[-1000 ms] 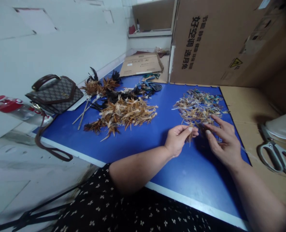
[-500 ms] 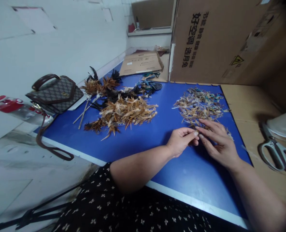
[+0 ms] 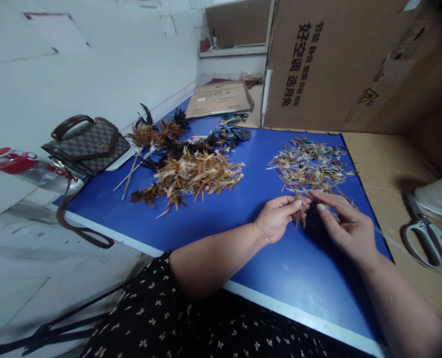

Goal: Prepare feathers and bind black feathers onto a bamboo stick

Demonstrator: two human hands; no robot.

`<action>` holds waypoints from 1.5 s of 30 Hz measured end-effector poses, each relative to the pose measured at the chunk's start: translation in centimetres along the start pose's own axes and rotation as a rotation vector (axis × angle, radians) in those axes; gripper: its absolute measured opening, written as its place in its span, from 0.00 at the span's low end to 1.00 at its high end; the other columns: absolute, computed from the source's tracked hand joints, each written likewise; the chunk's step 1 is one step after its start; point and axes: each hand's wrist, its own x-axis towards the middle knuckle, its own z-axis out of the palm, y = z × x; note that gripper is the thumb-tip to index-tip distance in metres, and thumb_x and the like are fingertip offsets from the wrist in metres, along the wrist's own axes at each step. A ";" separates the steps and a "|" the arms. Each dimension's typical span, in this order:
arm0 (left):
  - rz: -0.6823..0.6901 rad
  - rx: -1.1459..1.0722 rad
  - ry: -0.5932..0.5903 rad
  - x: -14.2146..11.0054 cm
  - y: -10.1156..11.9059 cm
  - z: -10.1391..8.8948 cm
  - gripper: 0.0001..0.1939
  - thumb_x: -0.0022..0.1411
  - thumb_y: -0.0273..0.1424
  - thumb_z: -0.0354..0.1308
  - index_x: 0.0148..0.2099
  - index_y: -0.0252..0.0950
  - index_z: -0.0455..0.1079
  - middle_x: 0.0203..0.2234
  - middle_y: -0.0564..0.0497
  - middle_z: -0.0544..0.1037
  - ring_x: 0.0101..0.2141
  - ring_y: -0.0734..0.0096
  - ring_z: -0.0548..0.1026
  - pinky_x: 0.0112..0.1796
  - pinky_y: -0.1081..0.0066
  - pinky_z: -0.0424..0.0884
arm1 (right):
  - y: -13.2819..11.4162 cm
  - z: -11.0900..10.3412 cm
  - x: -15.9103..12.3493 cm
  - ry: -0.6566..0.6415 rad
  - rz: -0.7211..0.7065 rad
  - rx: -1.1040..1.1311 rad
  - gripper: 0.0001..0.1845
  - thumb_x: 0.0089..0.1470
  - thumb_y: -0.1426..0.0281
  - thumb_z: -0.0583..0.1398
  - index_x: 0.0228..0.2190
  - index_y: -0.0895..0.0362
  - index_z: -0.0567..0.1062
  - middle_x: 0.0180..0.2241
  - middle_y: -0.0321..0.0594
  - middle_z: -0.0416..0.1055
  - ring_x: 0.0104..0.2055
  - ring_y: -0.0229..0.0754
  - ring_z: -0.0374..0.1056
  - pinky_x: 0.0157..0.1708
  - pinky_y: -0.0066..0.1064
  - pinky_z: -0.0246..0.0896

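My left hand (image 3: pixel 278 219) is closed in a pinch on a small bunch of brown feathers (image 3: pixel 300 217), which hangs below the fingertips. Just to its right is my right hand (image 3: pixel 350 226), its fingers stretched out and the thumb a little apart from them. I see nothing clearly held in it. Behind both hands lies a loose pile of mixed feathers and pale strings (image 3: pixel 306 164), partly covered by my right fingers. Further left on the blue table (image 3: pixel 221 248) is a thick heap of golden-brown feathers (image 3: pixel 198 171).
Black and brown feather bunches on sticks (image 3: pixel 157 130) lie at the back left, near a patterned handbag (image 3: pixel 94 144) and a plastic bottle (image 3: pixel 34 169). Scissors (image 3: pixel 428 238) rest on cardboard at the right. A large cardboard box (image 3: pixel 329 69) stands behind the table.
My right hand has drawn back slightly to the right, away from the left fingertips. The brown feathers in my left hand now show more plainly, hanging down.
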 end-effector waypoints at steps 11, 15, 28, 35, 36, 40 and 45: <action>-0.030 -0.067 -0.112 0.1 0.5 0.1 0.17 0.56 0.38 0.85 0.41 0.36 0.85 0.48 0.44 0.86 0.49 0.63 0.80 0.58 0.62 0.70 | 0.4 0.4 -0.2 -0.171 0.062 0.083 0.14 0.73 0.55 0.67 0.54 0.43 0.87 0.69 0.43 0.80 0.74 0.59 0.73 0.76 0.64 0.65; -0.015 -0.052 -0.109 0.1 0.5 0.2 0.16 0.55 0.38 0.85 0.37 0.36 0.83 0.49 0.43 0.86 0.54 0.59 0.79 0.58 0.62 0.69 | 0.3 0.6 -0.1 -0.187 0.014 0.041 0.10 0.72 0.55 0.68 0.43 0.45 0.88 0.68 0.44 0.81 0.72 0.60 0.75 0.75 0.65 0.66; -0.011 -0.086 -0.125 -0.1 0.2 0.4 0.20 0.51 0.40 0.87 0.41 0.36 0.86 0.51 0.44 0.86 0.51 0.63 0.79 0.58 0.62 0.69 | 1.0 0.4 -0.2 -0.051 -0.090 -0.162 0.09 0.71 0.61 0.68 0.50 0.46 0.85 0.67 0.48 0.81 0.70 0.61 0.76 0.72 0.67 0.67; 0.052 -0.074 -0.036 0.3 0.8 0.4 0.17 0.56 0.38 0.84 0.41 0.37 0.84 0.54 0.43 0.86 0.51 0.63 0.80 0.55 0.62 0.71 | 2.4 0.5 0.0 -0.014 -0.165 -0.292 0.03 0.67 0.64 0.68 0.39 0.47 0.85 0.62 0.48 0.84 0.68 0.64 0.76 0.69 0.71 0.70; 0.068 -0.076 -0.007 0.4 1.1 0.4 0.16 0.57 0.38 0.83 0.40 0.37 0.83 0.55 0.43 0.86 0.51 0.63 0.80 0.54 0.63 0.72 | 2.9 0.2 0.1 0.027 -0.140 -0.326 0.03 0.67 0.64 0.69 0.39 0.47 0.85 0.61 0.48 0.85 0.67 0.65 0.77 0.68 0.71 0.71; 0.146 -0.094 0.088 0.8 2.4 0.0 0.13 0.62 0.35 0.80 0.40 0.38 0.80 0.56 0.45 0.86 0.56 0.63 0.80 0.57 0.63 0.72 | 4.3 -0.6 0.0 0.082 -0.095 -0.385 0.04 0.65 0.62 0.69 0.40 0.47 0.86 0.59 0.48 0.85 0.65 0.67 0.78 0.67 0.73 0.70; 0.189 -0.121 0.145 1.2 3.2 -0.2 0.09 0.67 0.33 0.76 0.43 0.38 0.80 0.53 0.47 0.87 0.56 0.64 0.81 0.60 0.61 0.71 | 3.2 0.6 -0.4 -0.073 -0.164 -0.320 0.09 0.66 0.59 0.70 0.45 0.45 0.88 0.63 0.48 0.83 0.73 0.69 0.71 0.72 0.74 0.63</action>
